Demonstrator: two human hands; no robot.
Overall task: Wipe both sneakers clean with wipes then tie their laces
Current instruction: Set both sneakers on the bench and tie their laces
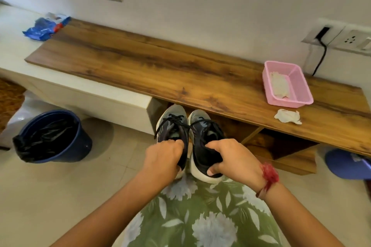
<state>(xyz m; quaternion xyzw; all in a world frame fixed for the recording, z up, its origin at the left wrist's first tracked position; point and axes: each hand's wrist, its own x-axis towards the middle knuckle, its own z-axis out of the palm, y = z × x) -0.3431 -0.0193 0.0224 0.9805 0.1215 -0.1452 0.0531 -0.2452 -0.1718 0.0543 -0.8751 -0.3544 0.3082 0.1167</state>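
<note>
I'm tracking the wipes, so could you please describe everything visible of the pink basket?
The pink basket is a rectangular open-topped tub, seemingly plastic, with mesh-like walls. It stands upright near the right end of the wooden bench, close to the wall. A whitish wipe lies inside along its left side. A crumpled wipe lies on the bench just in front, apart from it.

The wooden bench bears a pink basket, 1 crumpled wipe and, seemingly, a blue packet.

free: bench top middle | obstacles: pink basket; crumpled wipe (right end)
</note>
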